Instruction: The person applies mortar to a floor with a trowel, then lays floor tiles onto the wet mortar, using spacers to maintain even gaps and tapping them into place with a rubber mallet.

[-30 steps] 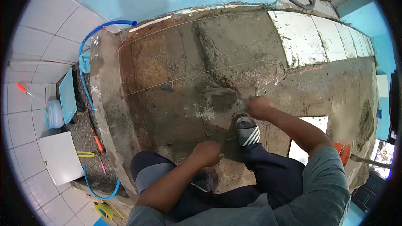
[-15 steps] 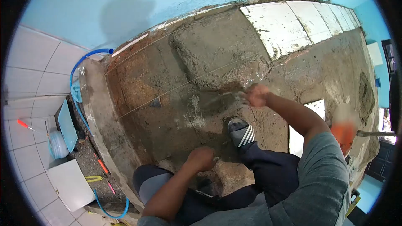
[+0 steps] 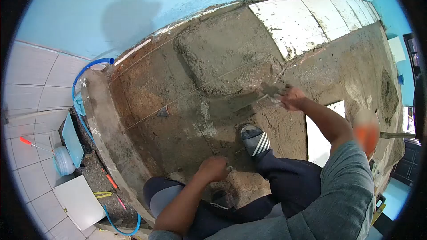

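My right hand (image 3: 292, 98) is closed round the handle of a trowel (image 3: 268, 91), whose blade is near the wet mortar (image 3: 231, 106) at the middle of the floor. Grey mortar seems to lie on the blade. A raised bed of mortar (image 3: 227, 53) lies beyond it, crossed by a thin string. Lower down, my left hand (image 3: 214, 169) is closed near my knee, above the floor; what it holds, if anything, is too hidden to make out. My foot in a striped sandal (image 3: 255, 140) rests between the two hands.
White tiles (image 3: 293, 24) lie along the upper right. Another white tile (image 3: 327, 138) is beside my right arm, near an orange object (image 3: 367, 135). A blue hose (image 3: 75, 84), a plastic bottle (image 3: 63, 162) and a loose tile (image 3: 79, 202) are at the left. A blue wall (image 3: 133, 4) stands beyond.
My right hand has moved a little to the right, and the trowel has turned so its blade shows more clearly. My left hand is nearly still. The view has shifted slightly.
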The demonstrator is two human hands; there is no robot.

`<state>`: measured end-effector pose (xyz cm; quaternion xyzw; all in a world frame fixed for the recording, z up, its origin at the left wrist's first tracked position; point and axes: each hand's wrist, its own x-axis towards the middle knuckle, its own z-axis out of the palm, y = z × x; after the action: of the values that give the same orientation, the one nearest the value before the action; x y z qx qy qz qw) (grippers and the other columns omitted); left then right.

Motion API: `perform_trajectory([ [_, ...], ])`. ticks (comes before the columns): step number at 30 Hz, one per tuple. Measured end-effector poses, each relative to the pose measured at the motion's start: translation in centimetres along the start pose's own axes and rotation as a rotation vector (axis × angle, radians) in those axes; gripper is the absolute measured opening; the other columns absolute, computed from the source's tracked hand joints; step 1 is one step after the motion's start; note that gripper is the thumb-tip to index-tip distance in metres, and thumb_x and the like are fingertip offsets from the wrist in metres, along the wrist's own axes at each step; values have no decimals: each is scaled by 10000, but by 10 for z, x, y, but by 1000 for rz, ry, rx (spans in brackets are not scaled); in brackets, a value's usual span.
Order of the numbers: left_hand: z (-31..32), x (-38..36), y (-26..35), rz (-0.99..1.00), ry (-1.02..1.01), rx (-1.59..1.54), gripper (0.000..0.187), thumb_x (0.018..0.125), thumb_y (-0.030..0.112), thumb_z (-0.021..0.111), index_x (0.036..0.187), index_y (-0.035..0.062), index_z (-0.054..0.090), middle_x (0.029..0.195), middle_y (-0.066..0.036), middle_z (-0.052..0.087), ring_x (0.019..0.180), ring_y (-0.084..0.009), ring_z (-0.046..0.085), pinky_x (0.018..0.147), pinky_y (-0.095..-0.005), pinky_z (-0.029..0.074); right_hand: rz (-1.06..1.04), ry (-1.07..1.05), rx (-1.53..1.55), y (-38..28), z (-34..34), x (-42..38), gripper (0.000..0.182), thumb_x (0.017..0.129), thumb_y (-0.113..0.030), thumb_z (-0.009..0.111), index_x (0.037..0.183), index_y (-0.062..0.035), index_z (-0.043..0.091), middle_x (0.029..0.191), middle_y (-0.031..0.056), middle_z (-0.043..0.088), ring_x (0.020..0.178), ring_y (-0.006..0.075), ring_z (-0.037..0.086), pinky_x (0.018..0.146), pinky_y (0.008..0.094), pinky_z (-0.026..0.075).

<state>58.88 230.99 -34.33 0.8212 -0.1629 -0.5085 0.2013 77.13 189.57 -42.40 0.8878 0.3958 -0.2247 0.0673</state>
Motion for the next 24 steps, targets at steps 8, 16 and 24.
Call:
perform_trajectory([
  [8,7,8,1,39,35,-18,361,879,321,655,1104,42,700,1112,-219,697,1054,-409,661,906,-509,530,359,10,38,24,-62,36,378,1012,-332,558,1346,-155,577,1357,102,575,1360,258,468,1177,516,273],
  [16,2,10,1,8,5,-15,373,902,343,643,1110,37,695,1120,-210,700,1076,-394,659,917,-501,526,350,-160,10,43,-45,-29,392,1033,-292,533,1389,-130,555,1423,95,521,1400,296,413,1218,504,240],
  [24,-3,13,11,17,-19,-8,354,927,356,634,1070,38,696,1086,-210,704,1043,-409,657,917,-509,515,385,196,80,61,-5,9,384,958,-260,602,1310,-109,588,1306,127,558,1307,336,456,1147,512,320],
])
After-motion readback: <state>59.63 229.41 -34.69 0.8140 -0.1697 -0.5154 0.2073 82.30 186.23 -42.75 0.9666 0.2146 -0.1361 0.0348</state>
